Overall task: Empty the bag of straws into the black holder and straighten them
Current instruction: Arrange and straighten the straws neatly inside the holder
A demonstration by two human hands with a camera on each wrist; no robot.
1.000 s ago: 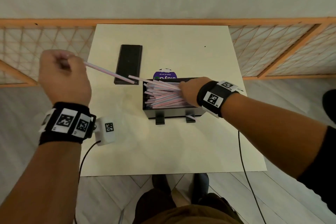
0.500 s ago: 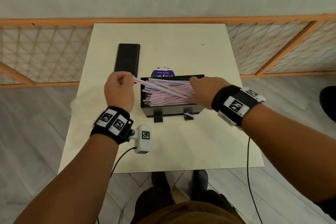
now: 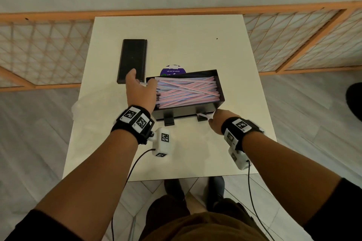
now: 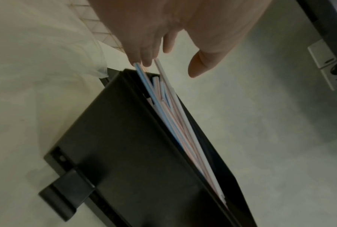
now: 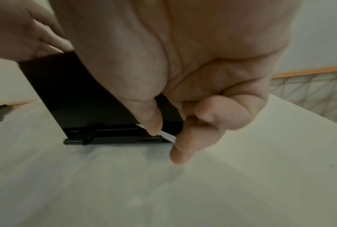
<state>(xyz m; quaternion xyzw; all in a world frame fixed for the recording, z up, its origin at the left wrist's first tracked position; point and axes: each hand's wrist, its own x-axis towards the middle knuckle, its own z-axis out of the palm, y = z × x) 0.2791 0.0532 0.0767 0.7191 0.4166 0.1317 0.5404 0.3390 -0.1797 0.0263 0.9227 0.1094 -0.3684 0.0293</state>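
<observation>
straws (image 3: 188, 90) are lying crisscrossed in the holder (image 3: 220, 86) at centre frame, needing straightening; left hand (image 3: 141, 92) is nudging ends with loose fingers, right hand (image 3: 217, 121) is pinching a stray straw (image 3: 203, 116) lower right.

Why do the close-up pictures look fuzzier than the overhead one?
Head view: evenly lit, sharp on the straws, wooden rail bowed by the wide lens. Left wrist view: dim, black holder soft. Right wrist view: right hand smeared, filling the frame.
</observation>
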